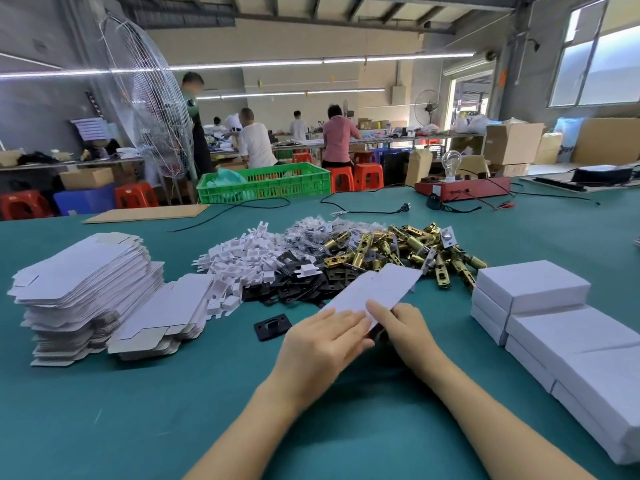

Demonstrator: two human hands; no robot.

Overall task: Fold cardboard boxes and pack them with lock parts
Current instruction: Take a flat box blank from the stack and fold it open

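A white cardboard box (375, 289) lies tilted in front of me, its far end over the parts pile. My left hand (323, 344) rests on its near end with fingers straight. My right hand (401, 323) grips the box's near right edge, thumb on top. Behind it lie heaps of brass latch bolts (408, 247), black strike plates (294, 285), white plastic pieces (242, 261) and small bagged parts (311, 230). One black plate (272, 326) lies alone near my left hand. Flat box blanks (86, 289) are stacked at the left. Closed white boxes (554, 327) are stacked at the right.
The green table (173, 393) stretches wide. A red test board with a bulb (462, 187), black cables (363, 206) and a flat cardboard sheet (145, 213) lie at the far side. A green crate (266, 183), a fan (149, 109), red stools and several people stand beyond.
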